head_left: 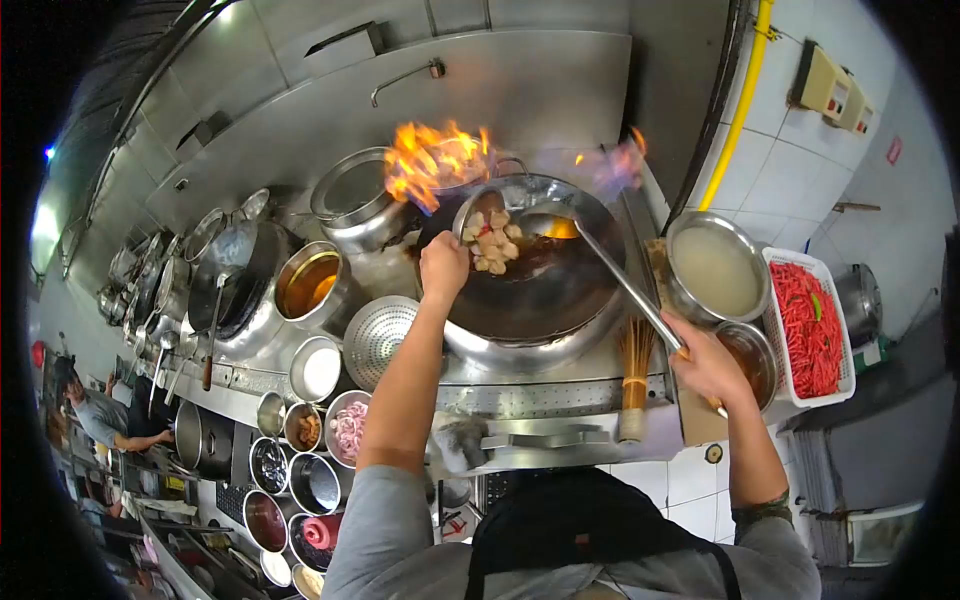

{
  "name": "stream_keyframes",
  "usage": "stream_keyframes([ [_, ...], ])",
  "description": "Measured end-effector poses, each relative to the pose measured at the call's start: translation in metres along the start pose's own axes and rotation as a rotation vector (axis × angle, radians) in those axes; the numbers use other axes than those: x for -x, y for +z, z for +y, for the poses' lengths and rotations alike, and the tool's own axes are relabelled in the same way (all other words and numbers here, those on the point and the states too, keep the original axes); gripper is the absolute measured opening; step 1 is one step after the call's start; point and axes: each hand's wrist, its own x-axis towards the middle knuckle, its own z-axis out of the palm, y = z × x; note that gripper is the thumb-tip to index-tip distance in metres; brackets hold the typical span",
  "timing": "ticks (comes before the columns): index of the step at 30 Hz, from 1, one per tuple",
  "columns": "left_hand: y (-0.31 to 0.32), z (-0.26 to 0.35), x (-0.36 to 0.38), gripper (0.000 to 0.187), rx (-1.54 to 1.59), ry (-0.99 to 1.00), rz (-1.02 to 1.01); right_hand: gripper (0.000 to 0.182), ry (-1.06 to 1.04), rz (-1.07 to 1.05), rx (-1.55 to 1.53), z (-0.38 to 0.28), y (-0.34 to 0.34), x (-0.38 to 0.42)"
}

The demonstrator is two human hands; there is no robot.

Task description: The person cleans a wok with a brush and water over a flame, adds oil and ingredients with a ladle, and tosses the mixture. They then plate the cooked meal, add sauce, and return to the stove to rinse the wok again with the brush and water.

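Note:
My left hand (444, 266) is closed on the near rim of a small metal bowl (466, 212), tilted over the left side of a big dark wok (540, 310). Pale chunks of meat (492, 240) lie at the bowl's mouth, over the wok. In my right hand (708, 362) is the wooden-ended handle of a long steel ladle (628, 282), fingers wrapped round it. The ladle's head sits in the upper part of the wok beside the meat, with golden oil (562, 228) showing at it. Orange flames (436, 160) rise behind the wok.
A perforated strainer (378, 345) and a pot of oil (310, 283) stand left of the wok. To the right are a bamboo brush (634, 375), a basin of cloudy liquid (714, 268) and a basket of red chillies (808, 330). Another person (105, 410) works at far left.

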Motion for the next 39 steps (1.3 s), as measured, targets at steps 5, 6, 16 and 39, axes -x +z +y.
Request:
stream_keyframes([
  [5, 0.007, 0.039, 0.003, 0.009, -0.252, 0.249, 0.071, 0.069, 0.001, -0.076, 0.001, 0.023, -0.036, 0.006],
  [6, 0.002, 0.047, 0.004, 0.009, -0.273, 0.257, 0.053, 0.068, 0.027, -0.105, -0.002, 0.022, -0.045, 0.004],
  [16, 0.026, 0.040, 0.044, 0.008, -0.273, 0.312, 0.177, 0.067, -0.159, -0.113, -0.062, 0.061, -0.037, -0.045],
  [39, -0.397, -0.031, 0.800, 0.021, 0.542, -0.754, 2.023, 0.066, 0.099, -0.104, -0.459, 0.056, 0.059, -0.082],
])
